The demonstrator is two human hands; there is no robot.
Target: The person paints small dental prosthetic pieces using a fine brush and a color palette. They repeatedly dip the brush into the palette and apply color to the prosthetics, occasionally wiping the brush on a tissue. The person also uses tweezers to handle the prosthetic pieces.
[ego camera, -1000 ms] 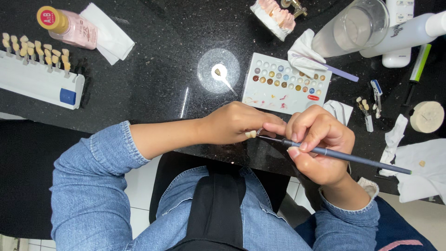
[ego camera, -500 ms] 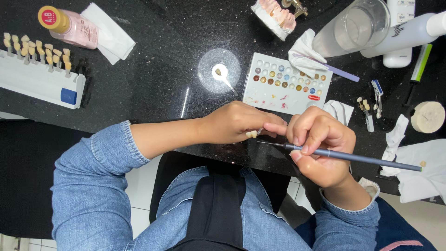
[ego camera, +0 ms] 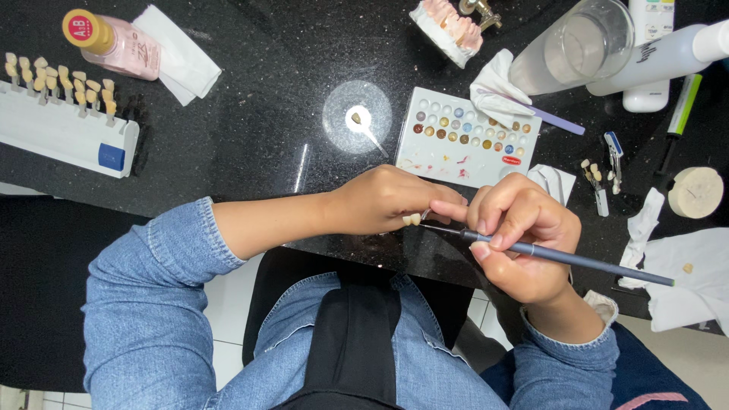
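I see my left hand [ego camera: 383,199] curled shut, pinching a small cream tooth piece [ego camera: 411,219] at its fingertips, over the near edge of the shiny black table [ego camera: 258,129]. My right hand [ego camera: 520,231] is closed around a thin grey brush [ego camera: 566,258], its tip touching the piece. The white paint tray with colour dots [ego camera: 463,140] lies just behind.

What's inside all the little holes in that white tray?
The white tray holds small dabs of colour in its round wells: browns, yellows, greys, blues, one red. A crumpled tissue covers its upper right corner, so any wells under it are hidden.
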